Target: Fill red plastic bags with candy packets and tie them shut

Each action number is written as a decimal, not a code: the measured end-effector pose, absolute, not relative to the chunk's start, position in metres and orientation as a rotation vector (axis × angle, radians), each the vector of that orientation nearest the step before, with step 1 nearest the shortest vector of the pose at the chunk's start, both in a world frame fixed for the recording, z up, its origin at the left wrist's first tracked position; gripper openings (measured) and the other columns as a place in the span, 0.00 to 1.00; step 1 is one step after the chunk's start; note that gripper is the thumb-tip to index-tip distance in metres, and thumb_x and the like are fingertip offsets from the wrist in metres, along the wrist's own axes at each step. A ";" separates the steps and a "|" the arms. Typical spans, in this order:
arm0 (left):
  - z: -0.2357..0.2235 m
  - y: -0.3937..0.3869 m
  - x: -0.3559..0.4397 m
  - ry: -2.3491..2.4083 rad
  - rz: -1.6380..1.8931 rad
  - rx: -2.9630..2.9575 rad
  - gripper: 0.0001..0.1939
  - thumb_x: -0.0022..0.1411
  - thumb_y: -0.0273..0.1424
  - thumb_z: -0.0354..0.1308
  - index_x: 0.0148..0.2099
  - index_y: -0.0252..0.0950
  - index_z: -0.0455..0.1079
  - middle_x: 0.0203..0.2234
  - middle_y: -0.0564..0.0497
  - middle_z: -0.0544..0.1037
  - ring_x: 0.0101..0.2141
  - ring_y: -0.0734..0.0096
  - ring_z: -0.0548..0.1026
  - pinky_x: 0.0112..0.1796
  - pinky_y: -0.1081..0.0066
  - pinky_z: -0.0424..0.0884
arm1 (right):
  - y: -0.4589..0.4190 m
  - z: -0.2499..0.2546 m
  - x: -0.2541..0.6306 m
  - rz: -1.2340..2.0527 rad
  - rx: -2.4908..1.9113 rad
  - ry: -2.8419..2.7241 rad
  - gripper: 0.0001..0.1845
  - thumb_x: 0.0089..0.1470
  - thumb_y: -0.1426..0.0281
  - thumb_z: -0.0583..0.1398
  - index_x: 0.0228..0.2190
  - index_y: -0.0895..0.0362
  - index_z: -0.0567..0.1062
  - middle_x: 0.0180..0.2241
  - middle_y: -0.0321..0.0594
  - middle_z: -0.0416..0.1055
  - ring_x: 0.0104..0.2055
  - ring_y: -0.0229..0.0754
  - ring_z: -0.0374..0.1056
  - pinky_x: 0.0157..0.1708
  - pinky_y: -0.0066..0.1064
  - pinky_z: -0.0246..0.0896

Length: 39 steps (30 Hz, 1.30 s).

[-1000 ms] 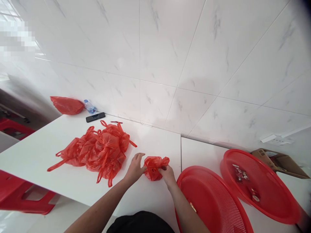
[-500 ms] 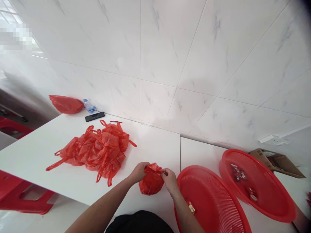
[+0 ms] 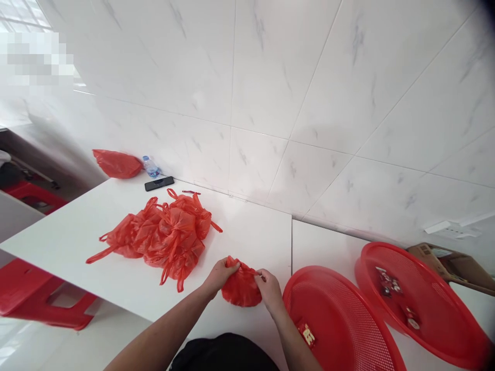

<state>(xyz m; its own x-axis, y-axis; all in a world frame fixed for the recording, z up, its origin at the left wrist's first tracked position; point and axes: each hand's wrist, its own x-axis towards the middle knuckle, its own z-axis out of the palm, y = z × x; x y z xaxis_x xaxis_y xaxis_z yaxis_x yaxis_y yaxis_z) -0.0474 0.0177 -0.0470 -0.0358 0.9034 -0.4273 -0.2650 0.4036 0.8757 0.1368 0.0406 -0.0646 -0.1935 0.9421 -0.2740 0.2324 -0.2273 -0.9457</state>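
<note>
A small filled red plastic bag [image 3: 242, 288] rests on the white table [image 3: 77, 242] near its front edge. My left hand [image 3: 219, 274] pinches the bag's top on its left side. My right hand [image 3: 268, 289] grips the top on its right side. Both hands have their fingers closed on the plastic. To the left lies a pile of several tied red bags [image 3: 166, 237].
Two round red mesh trays [image 3: 340, 330] [image 3: 441, 309] lie on the right, each holding a few small wrapped items. A black phone [image 3: 159, 183], a water bottle [image 3: 150, 166] and another red bag [image 3: 117, 163] sit by the tiled wall. A cardboard box [image 3: 456, 265] is far right; red stools [image 3: 34, 299] stand at the left.
The bag's loose handles, spread out a second ago, are now gathered and pulled down tight. Both hands have closed in on the bag's top and drawn it slightly nearer.
</note>
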 end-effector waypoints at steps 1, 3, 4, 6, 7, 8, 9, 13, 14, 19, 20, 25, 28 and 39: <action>-0.048 0.019 -0.048 1.261 1.102 0.623 0.19 0.50 0.47 0.65 0.31 0.35 0.70 0.26 0.51 0.77 0.29 0.67 0.74 0.34 0.69 0.67 | 0.039 -0.063 0.139 1.459 -1.450 -1.388 0.11 0.48 0.61 0.57 0.25 0.55 0.73 0.23 0.35 0.71 0.27 0.41 0.64 0.29 0.31 0.56; -0.051 0.020 -0.050 1.260 1.184 0.537 0.21 0.52 0.49 0.63 0.32 0.35 0.70 0.27 0.50 0.78 0.30 0.66 0.74 0.36 0.68 0.68 | 0.036 -0.061 0.143 1.475 -1.451 -1.236 0.11 0.49 0.61 0.56 0.27 0.54 0.73 0.27 0.36 0.72 0.29 0.41 0.65 0.31 0.31 0.59; -0.053 0.020 -0.052 1.263 1.220 0.495 0.21 0.52 0.50 0.63 0.32 0.36 0.69 0.27 0.51 0.78 0.30 0.66 0.74 0.37 0.67 0.68 | 0.035 -0.060 0.145 1.498 -1.444 -1.117 0.10 0.48 0.61 0.57 0.28 0.54 0.72 0.28 0.36 0.72 0.30 0.41 0.66 0.31 0.31 0.60; -0.054 0.020 -0.055 1.263 1.272 0.424 0.20 0.51 0.50 0.64 0.31 0.37 0.69 0.27 0.51 0.78 0.32 0.64 0.75 0.38 0.66 0.68 | 0.032 -0.060 0.149 1.554 -1.400 -0.896 0.09 0.44 0.64 0.60 0.30 0.54 0.72 0.31 0.35 0.73 0.32 0.41 0.68 0.33 0.31 0.63; -0.054 0.020 -0.057 1.251 1.288 0.389 0.20 0.50 0.49 0.65 0.31 0.37 0.69 0.27 0.50 0.78 0.33 0.63 0.75 0.39 0.66 0.68 | 0.030 -0.060 0.151 1.577 -1.381 -0.833 0.10 0.41 0.65 0.61 0.31 0.54 0.72 0.31 0.35 0.73 0.33 0.41 0.68 0.34 0.31 0.64; -0.053 0.019 -0.058 1.227 1.297 0.360 0.19 0.49 0.47 0.66 0.31 0.37 0.70 0.28 0.49 0.79 0.34 0.61 0.76 0.40 0.65 0.68 | 0.029 -0.060 0.152 1.588 -1.378 -0.816 0.11 0.40 0.67 0.62 0.31 0.54 0.73 0.32 0.36 0.74 0.34 0.42 0.69 0.35 0.32 0.65; -0.051 0.018 -0.058 1.194 1.297 0.344 0.18 0.49 0.45 0.68 0.32 0.37 0.71 0.29 0.49 0.79 0.35 0.60 0.76 0.41 0.64 0.68 | 0.029 -0.060 0.152 1.595 -1.383 -0.826 0.12 0.40 0.67 0.62 0.32 0.55 0.74 0.32 0.36 0.75 0.35 0.43 0.69 0.36 0.33 0.65; -0.037 0.014 -0.057 1.072 1.209 0.445 0.14 0.47 0.36 0.70 0.34 0.35 0.74 0.30 0.48 0.79 0.33 0.60 0.77 0.39 0.63 0.68 | 0.029 -0.058 0.152 1.625 -1.392 -0.982 0.19 0.44 0.58 0.65 0.37 0.56 0.77 0.37 0.42 0.77 0.41 0.49 0.72 0.41 0.38 0.66; -0.033 0.013 -0.056 1.067 1.188 0.471 0.14 0.47 0.34 0.71 0.35 0.35 0.74 0.29 0.48 0.79 0.32 0.61 0.77 0.38 0.64 0.68 | 0.029 -0.056 0.152 1.609 -1.400 -1.027 0.22 0.45 0.55 0.65 0.38 0.56 0.78 0.39 0.43 0.77 0.43 0.51 0.72 0.44 0.39 0.66; -0.027 0.014 -0.056 1.046 1.239 0.393 0.12 0.50 0.35 0.70 0.33 0.33 0.75 0.26 0.49 0.79 0.29 0.64 0.76 0.35 0.67 0.67 | 0.032 -0.031 0.155 1.460 -1.329 -1.050 0.23 0.48 0.50 0.63 0.39 0.52 0.80 0.49 0.43 0.74 0.56 0.51 0.63 0.56 0.40 0.57; -0.027 0.015 -0.056 1.032 1.276 0.378 0.12 0.50 0.36 0.69 0.34 0.34 0.75 0.28 0.49 0.79 0.31 0.65 0.76 0.36 0.67 0.68 | 0.032 -0.024 0.155 1.514 -1.237 -0.978 0.22 0.49 0.50 0.63 0.39 0.51 0.80 0.50 0.42 0.73 0.57 0.50 0.62 0.57 0.40 0.56; -0.019 0.022 -0.057 0.781 1.391 0.213 0.12 0.54 0.37 0.66 0.39 0.36 0.75 0.40 0.47 0.80 0.44 0.61 0.75 0.47 0.65 0.67 | 0.036 0.002 0.154 1.812 -0.809 -0.521 0.13 0.48 0.56 0.67 0.30 0.52 0.79 0.20 0.31 0.69 0.30 0.38 0.68 0.48 0.40 0.65; -0.008 0.025 -0.054 0.591 1.372 0.134 0.07 0.57 0.34 0.64 0.35 0.36 0.74 0.36 0.49 0.79 0.42 0.64 0.75 0.45 0.66 0.68 | 0.040 0.008 0.153 1.798 -0.785 -0.445 0.12 0.48 0.59 0.67 0.26 0.54 0.76 0.13 0.24 0.49 0.18 0.30 0.51 0.34 0.30 0.65; 0.022 0.040 -0.051 0.772 1.550 0.251 0.10 0.55 0.34 0.66 0.38 0.37 0.72 0.32 0.52 0.77 0.34 0.71 0.74 0.37 0.72 0.71 | 0.042 0.019 0.174 1.746 -0.848 -0.465 0.33 0.53 0.39 0.49 0.30 0.53 0.77 0.15 0.26 0.42 0.18 0.34 0.43 0.23 0.30 0.52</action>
<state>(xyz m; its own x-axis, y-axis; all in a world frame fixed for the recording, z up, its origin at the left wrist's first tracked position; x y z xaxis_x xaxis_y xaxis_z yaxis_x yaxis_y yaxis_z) -0.0509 0.0404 0.0222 -0.1534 0.9464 -0.2843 -0.7972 0.0515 0.6015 0.1744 0.0421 0.0191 -0.1571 0.9367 -0.3128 -0.6572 -0.3356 -0.6749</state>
